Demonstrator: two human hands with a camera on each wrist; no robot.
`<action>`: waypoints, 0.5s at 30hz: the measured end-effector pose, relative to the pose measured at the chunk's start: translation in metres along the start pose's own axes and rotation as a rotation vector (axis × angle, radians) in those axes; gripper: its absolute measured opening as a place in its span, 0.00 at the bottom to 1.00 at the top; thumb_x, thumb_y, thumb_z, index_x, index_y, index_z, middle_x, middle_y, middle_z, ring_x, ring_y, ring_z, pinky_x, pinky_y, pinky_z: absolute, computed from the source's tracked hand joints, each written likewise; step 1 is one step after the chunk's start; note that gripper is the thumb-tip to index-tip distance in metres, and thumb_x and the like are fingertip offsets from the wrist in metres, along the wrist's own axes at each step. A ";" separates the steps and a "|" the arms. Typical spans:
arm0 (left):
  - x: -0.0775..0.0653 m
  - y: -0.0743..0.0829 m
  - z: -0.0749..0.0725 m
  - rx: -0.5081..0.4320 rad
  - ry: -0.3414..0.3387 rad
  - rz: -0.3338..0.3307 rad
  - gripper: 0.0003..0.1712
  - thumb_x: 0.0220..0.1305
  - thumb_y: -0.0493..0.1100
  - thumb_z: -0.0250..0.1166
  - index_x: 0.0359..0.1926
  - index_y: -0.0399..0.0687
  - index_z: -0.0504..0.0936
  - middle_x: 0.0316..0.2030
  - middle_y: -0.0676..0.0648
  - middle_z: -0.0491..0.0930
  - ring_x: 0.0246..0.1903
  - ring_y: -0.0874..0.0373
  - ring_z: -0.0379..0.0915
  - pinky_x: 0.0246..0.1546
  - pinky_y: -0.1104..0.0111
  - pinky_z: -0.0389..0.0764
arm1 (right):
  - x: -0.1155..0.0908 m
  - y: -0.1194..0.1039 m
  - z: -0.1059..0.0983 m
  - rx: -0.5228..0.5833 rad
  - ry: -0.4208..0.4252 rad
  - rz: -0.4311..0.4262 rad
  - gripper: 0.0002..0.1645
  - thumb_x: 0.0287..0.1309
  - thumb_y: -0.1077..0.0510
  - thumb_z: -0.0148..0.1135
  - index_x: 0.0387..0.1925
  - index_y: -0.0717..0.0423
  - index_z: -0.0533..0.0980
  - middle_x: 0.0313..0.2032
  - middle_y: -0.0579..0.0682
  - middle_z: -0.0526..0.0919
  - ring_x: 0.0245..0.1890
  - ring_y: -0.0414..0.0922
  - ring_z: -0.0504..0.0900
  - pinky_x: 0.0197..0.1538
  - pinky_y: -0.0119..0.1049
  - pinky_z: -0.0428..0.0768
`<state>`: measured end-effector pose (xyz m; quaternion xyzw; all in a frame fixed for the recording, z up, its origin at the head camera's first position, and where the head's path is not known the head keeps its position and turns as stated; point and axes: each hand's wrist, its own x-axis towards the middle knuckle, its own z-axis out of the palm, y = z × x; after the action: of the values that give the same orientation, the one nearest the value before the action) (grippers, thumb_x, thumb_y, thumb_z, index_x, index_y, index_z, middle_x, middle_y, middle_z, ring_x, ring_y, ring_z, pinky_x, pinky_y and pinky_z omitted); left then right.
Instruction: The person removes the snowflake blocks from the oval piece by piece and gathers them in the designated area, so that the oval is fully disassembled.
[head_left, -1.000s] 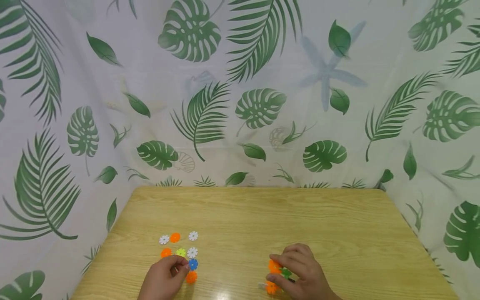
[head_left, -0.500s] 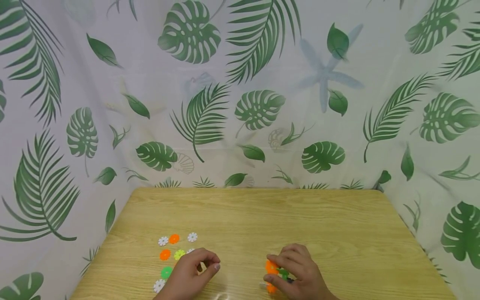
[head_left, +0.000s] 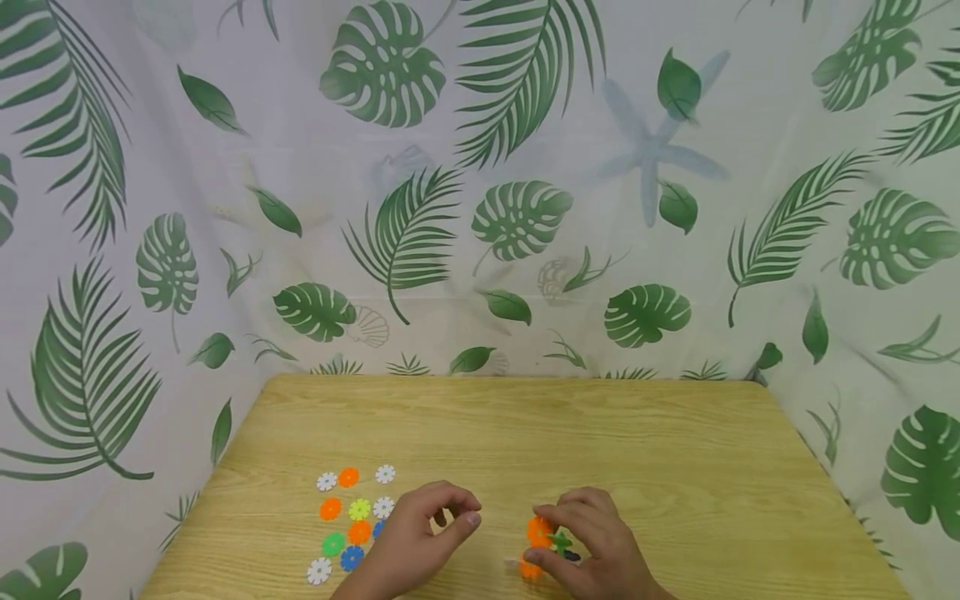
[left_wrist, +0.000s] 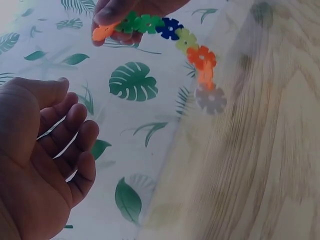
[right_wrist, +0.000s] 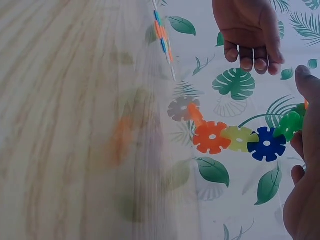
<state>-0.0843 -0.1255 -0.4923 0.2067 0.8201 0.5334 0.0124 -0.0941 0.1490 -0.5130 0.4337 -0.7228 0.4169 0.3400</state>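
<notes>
My right hand (head_left: 547, 540) pinches one end of a chain of snowflake discs (head_left: 537, 531) low over the wooden table (head_left: 525, 433). The right wrist view shows the chain (right_wrist: 212, 137) as grey, orange, yellow, blue and green discs hanging from that hand (right_wrist: 300, 125). My left hand (head_left: 459, 517) hovers just left of the chain with its fingers loosely curled. The left wrist view shows its palm (left_wrist: 75, 107) with nothing in it, and the chain (left_wrist: 200, 55) held by the right hand (left_wrist: 107, 25) above.
Several loose discs (head_left: 358, 508) in white, orange, yellow, green and blue lie on the table's front left, partly behind my left wrist. A leaf-print curtain (head_left: 480, 208) encloses the table at the back and both sides.
My left hand has left the loose discs and moved right, close to the chain. Discs it covered now show. The right hand has tilted the chain slightly.
</notes>
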 end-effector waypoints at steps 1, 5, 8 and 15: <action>0.001 0.001 0.002 -0.021 -0.010 -0.007 0.06 0.75 0.53 0.64 0.46 0.63 0.86 0.39 0.59 0.84 0.38 0.62 0.79 0.40 0.66 0.80 | 0.000 0.000 0.000 -0.004 -0.003 0.006 0.26 0.62 0.44 0.74 0.51 0.58 0.84 0.34 0.45 0.86 0.39 0.45 0.77 0.51 0.35 0.70; 0.005 0.004 0.010 -0.081 -0.045 -0.026 0.07 0.75 0.53 0.64 0.46 0.62 0.87 0.41 0.58 0.85 0.39 0.61 0.79 0.41 0.66 0.80 | 0.001 0.000 0.001 -0.005 -0.007 0.009 0.25 0.62 0.43 0.74 0.50 0.57 0.84 0.34 0.44 0.86 0.39 0.45 0.76 0.51 0.36 0.69; 0.008 0.007 0.015 -0.110 -0.064 -0.030 0.08 0.75 0.53 0.64 0.46 0.61 0.87 0.41 0.58 0.86 0.39 0.61 0.80 0.40 0.67 0.80 | 0.004 0.000 0.002 0.002 -0.002 -0.010 0.24 0.62 0.43 0.74 0.49 0.57 0.84 0.33 0.44 0.86 0.38 0.45 0.77 0.51 0.37 0.69; 0.014 0.016 0.024 -0.150 -0.089 -0.057 0.11 0.76 0.54 0.64 0.44 0.58 0.90 0.40 0.58 0.87 0.37 0.63 0.79 0.39 0.68 0.79 | 0.013 -0.001 0.007 0.009 0.034 -0.085 0.23 0.62 0.44 0.74 0.47 0.58 0.86 0.32 0.46 0.87 0.36 0.45 0.77 0.47 0.37 0.69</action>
<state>-0.0865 -0.0941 -0.4859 0.2053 0.7822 0.5829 0.0795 -0.0992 0.1378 -0.5046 0.4583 -0.6960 0.4128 0.3675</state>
